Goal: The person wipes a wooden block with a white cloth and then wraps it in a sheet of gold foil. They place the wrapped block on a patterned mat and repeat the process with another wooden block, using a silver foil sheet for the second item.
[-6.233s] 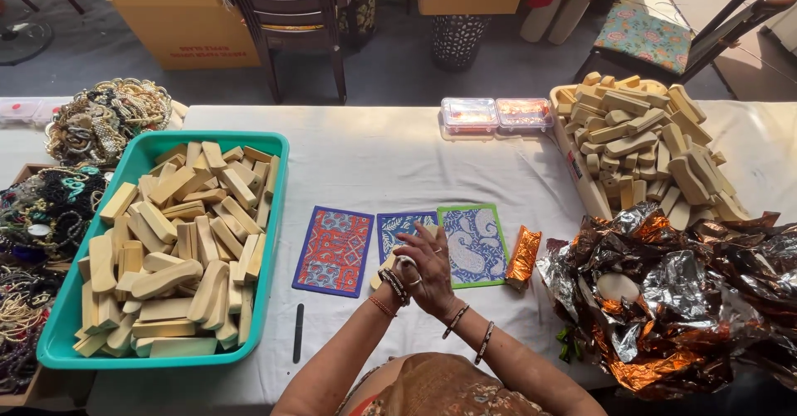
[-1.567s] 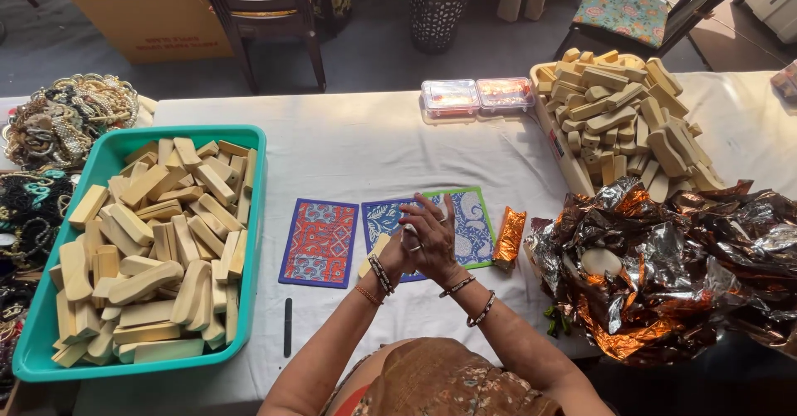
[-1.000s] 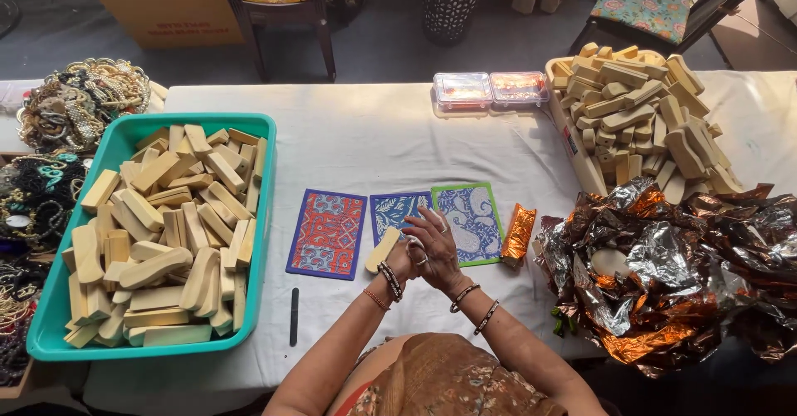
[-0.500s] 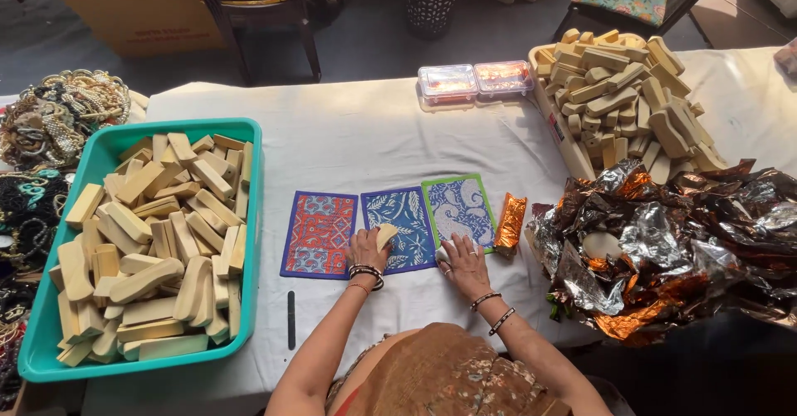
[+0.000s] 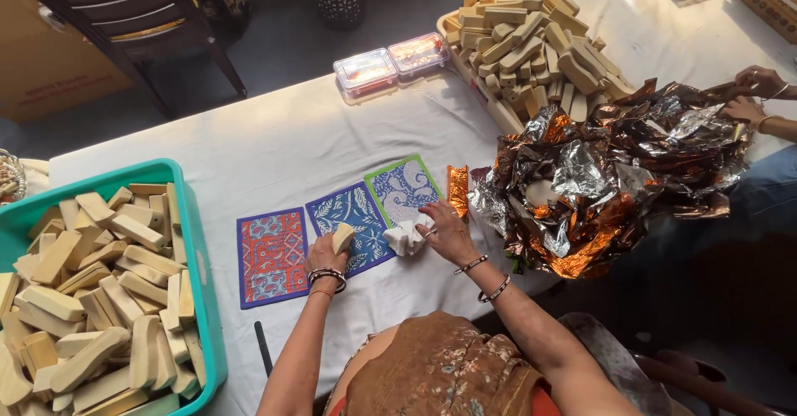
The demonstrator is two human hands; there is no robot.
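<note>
White cloth covers the desk (image 5: 274,150). On the blue patterned mat (image 5: 353,225), the left hand (image 5: 326,254) grips a pale wooden block (image 5: 343,237). Just beside it, the right hand (image 5: 444,232) clutches a crumpled white cloth (image 5: 407,237) near the green-bordered mat (image 5: 404,188).

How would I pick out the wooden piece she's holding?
On the white-clothed table, three patterned cards lie in a row. The left hand rests on the blue middle card, holding one pale wooden block, the only block lying outside the bins.
</note>
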